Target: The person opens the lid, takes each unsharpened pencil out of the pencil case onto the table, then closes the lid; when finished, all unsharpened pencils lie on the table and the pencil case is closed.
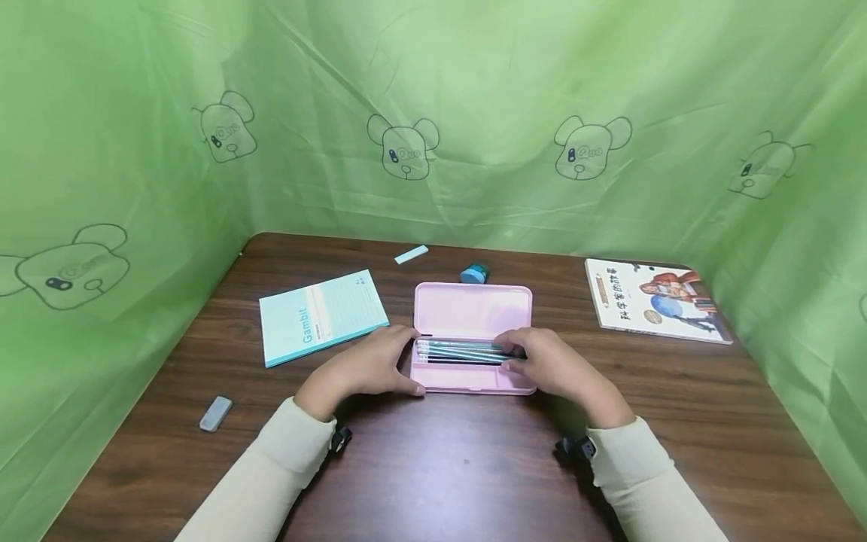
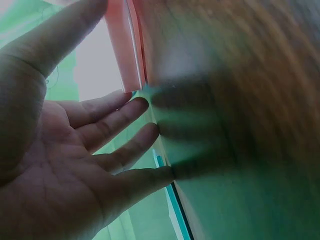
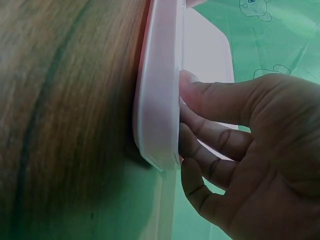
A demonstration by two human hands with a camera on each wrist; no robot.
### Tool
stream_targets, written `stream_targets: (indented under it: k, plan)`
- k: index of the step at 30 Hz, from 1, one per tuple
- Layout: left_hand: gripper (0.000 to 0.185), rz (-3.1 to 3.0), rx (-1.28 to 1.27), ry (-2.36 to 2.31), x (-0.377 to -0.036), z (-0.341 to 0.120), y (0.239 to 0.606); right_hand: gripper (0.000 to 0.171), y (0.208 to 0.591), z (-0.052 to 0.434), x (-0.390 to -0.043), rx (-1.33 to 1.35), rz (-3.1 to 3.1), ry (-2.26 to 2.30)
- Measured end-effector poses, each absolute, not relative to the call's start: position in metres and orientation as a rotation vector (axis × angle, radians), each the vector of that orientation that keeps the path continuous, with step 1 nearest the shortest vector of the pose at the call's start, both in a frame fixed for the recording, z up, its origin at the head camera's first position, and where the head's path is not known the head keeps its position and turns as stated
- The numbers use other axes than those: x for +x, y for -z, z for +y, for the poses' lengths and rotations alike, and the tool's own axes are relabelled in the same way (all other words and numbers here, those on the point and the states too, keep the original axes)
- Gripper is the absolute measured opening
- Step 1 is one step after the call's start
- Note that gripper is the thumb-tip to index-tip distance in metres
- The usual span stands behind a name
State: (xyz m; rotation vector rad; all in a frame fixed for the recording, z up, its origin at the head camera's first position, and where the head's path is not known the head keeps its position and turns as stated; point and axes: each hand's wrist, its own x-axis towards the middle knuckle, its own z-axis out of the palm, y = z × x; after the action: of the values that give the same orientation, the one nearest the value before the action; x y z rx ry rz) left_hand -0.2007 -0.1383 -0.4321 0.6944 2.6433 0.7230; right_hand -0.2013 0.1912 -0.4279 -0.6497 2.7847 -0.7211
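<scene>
A pink pencil case (image 1: 473, 310) lies on the table with its lid raised at the back. Inside its long compartment are several striped green and white pencils (image 1: 460, 351); the narrow front compartments look bare. My left hand (image 1: 369, 366) spans the case's left end, thumb at the front corner and fingers near the back one. In the left wrist view these fingers are spread and fairly straight. My right hand (image 1: 549, 365) reaches over the right end, thumb and fingers around the pencils' right ends. The right wrist view shows curled fingers at the rim, their tips partly hidden by the case wall (image 3: 160, 85).
A teal notebook (image 1: 321, 316) lies left of the case, a small grey block like an eraser (image 1: 216, 414) nearer the left edge. Behind the case are a pale blue strip (image 1: 411, 254) and a small round teal object (image 1: 474, 273). An illustrated book (image 1: 657, 301) lies at the right.
</scene>
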Motion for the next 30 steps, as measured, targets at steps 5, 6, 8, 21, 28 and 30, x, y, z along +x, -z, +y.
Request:
stream_targets:
  k: [5, 6, 8, 21, 28, 30]
  plan:
    - [0.092, 2.650, 0.675, -0.731, -0.199, -0.137, 0.432, 0.030, 0.428, 0.190, -0.201, -0.653, 2.769, 0.705]
    - [0.093, 2.650, 0.669, -0.731, -0.199, -0.136, 0.433, 0.030, 0.428, 0.190, -0.201, -0.656, 2.767, 0.700]
    - [0.094, 2.647, 0.659, -0.733, -0.199, -0.136, 0.433, 0.029, 0.428, 0.190, -0.201, -0.672, 2.768, 0.691]
    - [0.094, 2.644, 0.660, -0.729, -0.201, -0.137, 0.432, 0.019, 0.423, 0.202, -0.200, -0.748, 2.762, 0.836]
    - [0.092, 2.645, 0.672, -0.747, -0.201, -0.140, 0.433, 0.016, 0.405, 0.233, -0.204, -0.635, 2.808, 0.943]
    - [0.091, 2.642, 0.677, -0.757, -0.201, -0.140, 0.433, 0.018, 0.398, 0.247, -0.204, -0.573, 2.839, 0.983]
